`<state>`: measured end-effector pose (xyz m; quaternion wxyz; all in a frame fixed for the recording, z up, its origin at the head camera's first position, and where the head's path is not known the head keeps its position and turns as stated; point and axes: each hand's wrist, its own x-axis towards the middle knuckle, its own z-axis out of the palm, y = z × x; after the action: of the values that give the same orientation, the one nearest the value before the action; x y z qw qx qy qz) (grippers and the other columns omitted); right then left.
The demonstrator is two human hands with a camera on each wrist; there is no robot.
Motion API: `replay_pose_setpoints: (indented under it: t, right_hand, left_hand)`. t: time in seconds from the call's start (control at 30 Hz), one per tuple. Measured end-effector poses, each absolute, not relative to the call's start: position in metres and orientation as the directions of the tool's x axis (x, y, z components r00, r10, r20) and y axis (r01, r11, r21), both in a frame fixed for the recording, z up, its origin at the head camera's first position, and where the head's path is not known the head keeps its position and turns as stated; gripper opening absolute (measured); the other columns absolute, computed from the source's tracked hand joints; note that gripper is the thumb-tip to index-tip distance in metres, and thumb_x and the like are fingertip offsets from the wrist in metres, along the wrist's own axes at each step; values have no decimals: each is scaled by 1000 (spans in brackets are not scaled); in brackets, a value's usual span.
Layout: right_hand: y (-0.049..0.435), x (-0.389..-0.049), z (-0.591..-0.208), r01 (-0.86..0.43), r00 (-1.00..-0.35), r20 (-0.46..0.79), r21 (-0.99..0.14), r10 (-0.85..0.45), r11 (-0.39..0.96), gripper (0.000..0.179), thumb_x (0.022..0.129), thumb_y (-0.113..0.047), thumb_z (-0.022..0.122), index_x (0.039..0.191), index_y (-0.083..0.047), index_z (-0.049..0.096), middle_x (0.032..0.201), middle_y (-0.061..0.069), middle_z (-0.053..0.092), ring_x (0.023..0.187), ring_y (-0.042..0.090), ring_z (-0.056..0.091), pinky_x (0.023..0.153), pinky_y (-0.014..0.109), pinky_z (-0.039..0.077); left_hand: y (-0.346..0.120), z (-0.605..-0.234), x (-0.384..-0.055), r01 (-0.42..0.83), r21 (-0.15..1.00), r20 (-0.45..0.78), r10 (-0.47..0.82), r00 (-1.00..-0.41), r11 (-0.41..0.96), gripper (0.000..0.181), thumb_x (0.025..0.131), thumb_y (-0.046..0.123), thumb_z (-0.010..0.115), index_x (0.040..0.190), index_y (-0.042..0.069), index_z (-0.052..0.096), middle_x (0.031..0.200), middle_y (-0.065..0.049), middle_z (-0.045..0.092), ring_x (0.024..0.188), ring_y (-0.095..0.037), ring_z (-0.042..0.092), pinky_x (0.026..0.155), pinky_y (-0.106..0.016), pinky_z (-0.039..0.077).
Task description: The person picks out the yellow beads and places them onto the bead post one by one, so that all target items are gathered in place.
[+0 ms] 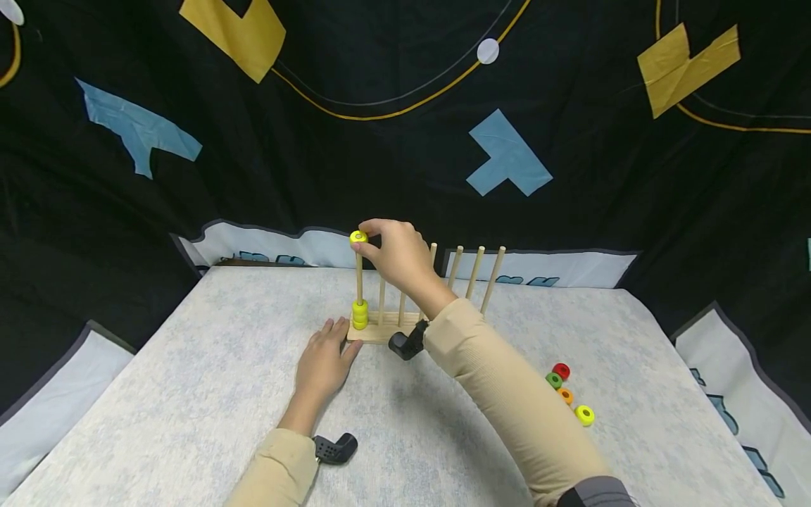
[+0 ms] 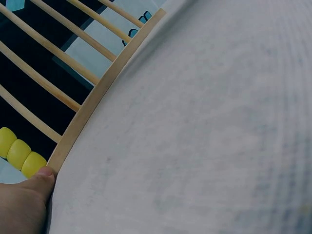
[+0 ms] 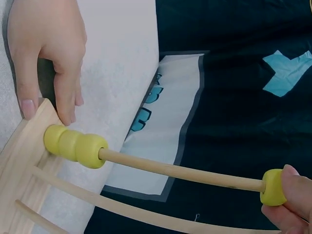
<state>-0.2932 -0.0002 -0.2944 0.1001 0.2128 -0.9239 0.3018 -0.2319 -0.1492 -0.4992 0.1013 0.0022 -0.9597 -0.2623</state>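
A wooden peg rack (image 1: 367, 334) with several upright pegs stands on the table. Three yellow beads (image 3: 75, 146) are stacked at the bottom of its leftmost peg. At the tip of that same peg, my right hand (image 1: 400, 255) pinches another yellow bead (image 3: 274, 187) between thumb and fingers; the peg's end meets the bead. My left hand (image 1: 323, 362) rests on the table at the rack's left end. Its fairly straight fingers touch the end of the base, and the thumb (image 2: 45, 171) lies against the front edge. The right forearm hides part of the rack in the head view.
To the right on the table (image 1: 190, 394) lie loose beads: a red bead (image 1: 561, 371), a green bead (image 1: 554, 380), an orange bead (image 1: 566, 396) and a yellow bead (image 1: 585, 415). A dark cloth (image 1: 380, 169) with tape pieces hangs behind the table.
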Motion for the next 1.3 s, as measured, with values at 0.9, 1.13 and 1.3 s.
replay_pose_setpoints:
  t: [0.9, 1.13, 1.3]
  right_hand:
    - [22, -281, -302, -556, -826, 420, -502, -376, 662, 39, 92, -32, 72, 127, -16, 68, 128, -2, 69, 121, 16, 64, 98, 34, 56]
    - [45, -267, -302, -642, -751, 509, -416, -420, 644, 36, 92, -31, 72, 123, -14, 70, 126, 1, 70, 119, 17, 66, 99, 33, 56]
    - [65, -259, -304, -655, -740, 512, -404, -436, 639, 36, 90, -29, 74, 121, -13, 71, 125, 2, 71, 119, 18, 66, 101, 37, 55]
  left_hand:
    - [-150, -500, -232, 58, 504, 206, -55, -977, 862, 60, 99, 42, 58, 148, 8, 47, 153, -12, 46, 146, -39, 36, 117, -60, 33]
    - [-149, -501, -233, 61, 504, 209, -53, -976, 861, 60, 100, 43, 56, 148, 8, 47, 154, -12, 45, 147, -37, 35, 118, -58, 31]
    - [-149, -502, -233, 53, 503, 199, -55, -979, 862, 60, 100, 43, 56, 148, 8, 46, 154, -12, 44, 147, -36, 34, 119, -58, 30]
